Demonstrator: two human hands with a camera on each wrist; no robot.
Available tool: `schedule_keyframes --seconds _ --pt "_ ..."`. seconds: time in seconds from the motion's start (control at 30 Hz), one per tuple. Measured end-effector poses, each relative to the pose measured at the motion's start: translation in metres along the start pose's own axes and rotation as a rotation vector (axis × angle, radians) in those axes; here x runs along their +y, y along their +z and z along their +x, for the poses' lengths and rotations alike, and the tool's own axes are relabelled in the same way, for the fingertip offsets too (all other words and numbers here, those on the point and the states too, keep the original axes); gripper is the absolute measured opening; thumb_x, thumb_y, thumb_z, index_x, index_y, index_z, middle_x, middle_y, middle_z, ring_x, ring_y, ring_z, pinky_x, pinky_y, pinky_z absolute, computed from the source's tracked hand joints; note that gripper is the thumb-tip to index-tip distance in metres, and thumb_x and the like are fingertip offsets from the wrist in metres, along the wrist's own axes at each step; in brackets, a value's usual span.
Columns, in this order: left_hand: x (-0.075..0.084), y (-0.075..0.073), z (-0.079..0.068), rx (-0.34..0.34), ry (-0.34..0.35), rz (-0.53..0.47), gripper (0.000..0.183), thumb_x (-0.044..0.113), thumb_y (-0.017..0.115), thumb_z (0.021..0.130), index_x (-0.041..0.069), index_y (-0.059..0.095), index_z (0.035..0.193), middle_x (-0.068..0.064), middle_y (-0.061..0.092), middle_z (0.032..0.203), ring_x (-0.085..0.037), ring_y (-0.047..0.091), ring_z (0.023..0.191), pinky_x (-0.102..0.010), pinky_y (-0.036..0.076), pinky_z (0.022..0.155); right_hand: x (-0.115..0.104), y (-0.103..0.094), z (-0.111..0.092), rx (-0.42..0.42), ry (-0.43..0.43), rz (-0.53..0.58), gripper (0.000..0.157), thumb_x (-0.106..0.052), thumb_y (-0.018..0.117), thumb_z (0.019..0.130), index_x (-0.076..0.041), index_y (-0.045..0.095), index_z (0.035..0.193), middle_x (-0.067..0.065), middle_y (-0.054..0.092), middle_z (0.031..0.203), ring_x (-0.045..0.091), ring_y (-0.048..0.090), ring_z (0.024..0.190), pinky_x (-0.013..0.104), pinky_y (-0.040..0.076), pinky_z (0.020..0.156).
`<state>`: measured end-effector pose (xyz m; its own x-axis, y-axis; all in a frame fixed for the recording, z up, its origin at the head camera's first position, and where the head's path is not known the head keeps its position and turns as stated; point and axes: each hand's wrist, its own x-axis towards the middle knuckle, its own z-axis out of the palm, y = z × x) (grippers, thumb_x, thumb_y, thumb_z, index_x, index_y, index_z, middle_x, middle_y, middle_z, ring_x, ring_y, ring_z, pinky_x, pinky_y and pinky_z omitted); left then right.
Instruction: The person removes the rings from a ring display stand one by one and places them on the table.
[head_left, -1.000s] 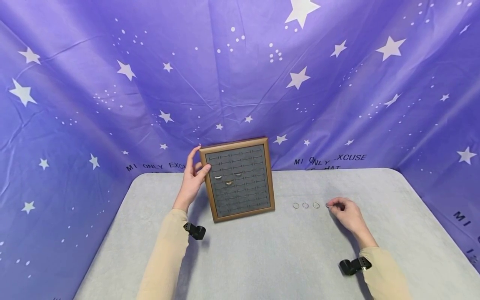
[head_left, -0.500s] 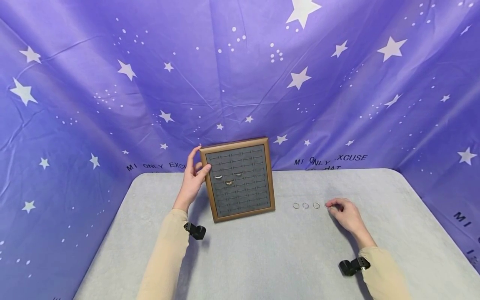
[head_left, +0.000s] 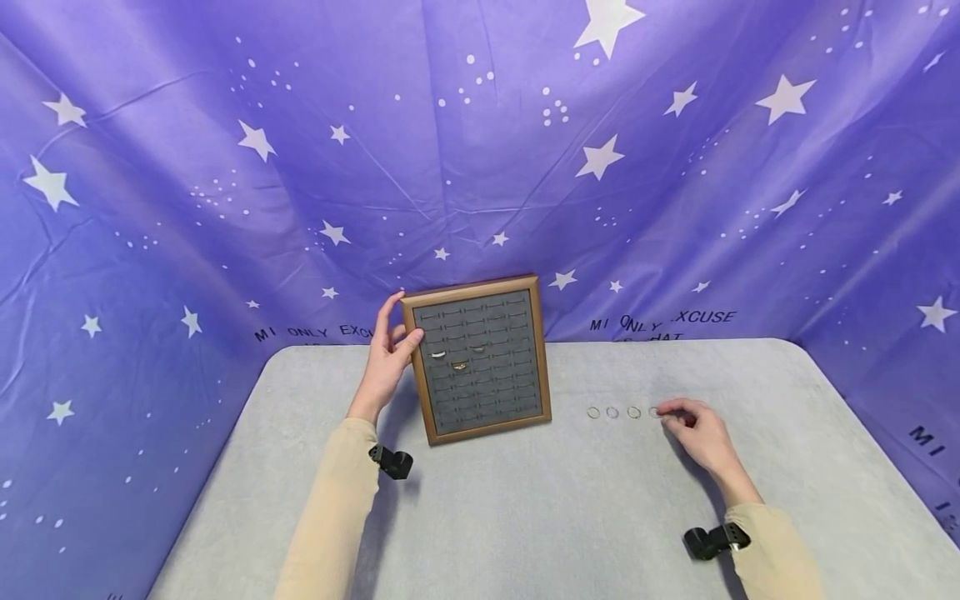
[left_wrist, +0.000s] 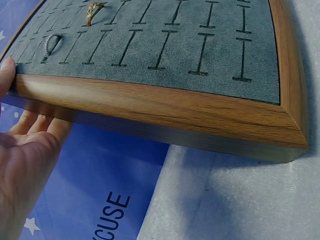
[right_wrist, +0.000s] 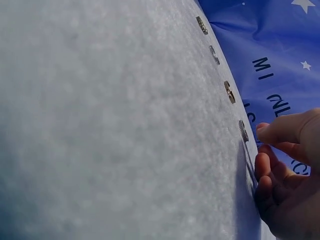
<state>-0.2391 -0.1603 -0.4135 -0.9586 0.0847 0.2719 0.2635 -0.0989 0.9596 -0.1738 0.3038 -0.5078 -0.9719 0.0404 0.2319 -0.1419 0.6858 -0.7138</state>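
My left hand (head_left: 384,362) grips the left edge of a wood-framed ring display board (head_left: 487,429), thumb on the front and fingers behind. The board leans back, its grey slotted padding facing me. Set in its slots are a silver ring (head_left: 438,356), a gold ring (head_left: 459,367) and a darker thin ring (head_left: 478,348). Over at the right, my right hand (head_left: 701,429) is beside the rightmost ring (right_wrist: 243,131) of a row on the table. Its fingertips are right at that ring, with a small gap showing in the right wrist view; the fingers are loosely bent.
Left of that ring, in line with it, lie a gold ring (right_wrist: 229,92), a silver ring (right_wrist: 214,55) and another ring (right_wrist: 201,25). The grey table (head_left: 570,517) ends at a purple star-patterned curtain (head_left: 480,167) behind the board.
My right fingers have let go of the rightmost ring and drawn slightly right, leaving it lying at the row's end. The left hand and board stay put.
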Motion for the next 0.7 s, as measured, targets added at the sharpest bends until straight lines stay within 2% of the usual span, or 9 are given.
schedule_keyframes --seconds 0.13,0.33,0.57,0.7 --pt "0.000 0.000 0.000 -0.003 -0.005 -0.013 0.065 0.001 0.054 0.098 0.019 0.024 0.152 -0.010 0.063 0.103 -0.018 0.063 0.085 -0.030 0.053 0.072 -0.004 0.001 -0.001 0.033 0.009 0.036 0.012 0.002 0.064 0.086 0.003 0.069 0.097 0.014 0.064 0.089 0.001 0.050 0.069 0.017 0.039 0.060" --pt "0.001 -0.001 0.000 -0.006 -0.016 -0.018 0.065 0.002 0.054 0.098 0.020 0.023 0.152 -0.008 0.062 0.104 -0.018 0.064 0.088 -0.032 0.054 0.075 -0.016 0.009 0.001 0.053 -0.010 0.121 0.013 0.004 0.063 0.084 0.007 0.069 0.095 0.020 0.061 0.098 -0.003 0.052 0.074 0.011 0.041 0.065" --pt "0.000 -0.001 0.000 -0.012 -0.027 -0.010 0.065 0.003 0.053 0.099 0.020 0.021 0.153 -0.014 0.061 0.109 -0.019 0.064 0.090 -0.034 0.054 0.076 -0.033 0.018 0.005 -0.017 0.012 0.235 0.016 0.004 0.062 0.087 0.007 0.067 0.102 0.021 0.060 0.098 0.001 0.056 0.069 0.019 0.044 0.051" --pt "-0.001 -0.001 0.001 -0.007 -0.040 -0.014 0.065 0.003 0.053 0.099 0.021 0.022 0.153 -0.015 0.061 0.111 -0.020 0.064 0.091 -0.036 0.055 0.078 -0.043 0.024 0.012 -0.057 0.017 0.262 0.018 0.004 0.062 0.088 0.008 0.065 0.105 0.024 0.065 0.094 0.008 0.060 0.068 0.020 0.045 0.053"
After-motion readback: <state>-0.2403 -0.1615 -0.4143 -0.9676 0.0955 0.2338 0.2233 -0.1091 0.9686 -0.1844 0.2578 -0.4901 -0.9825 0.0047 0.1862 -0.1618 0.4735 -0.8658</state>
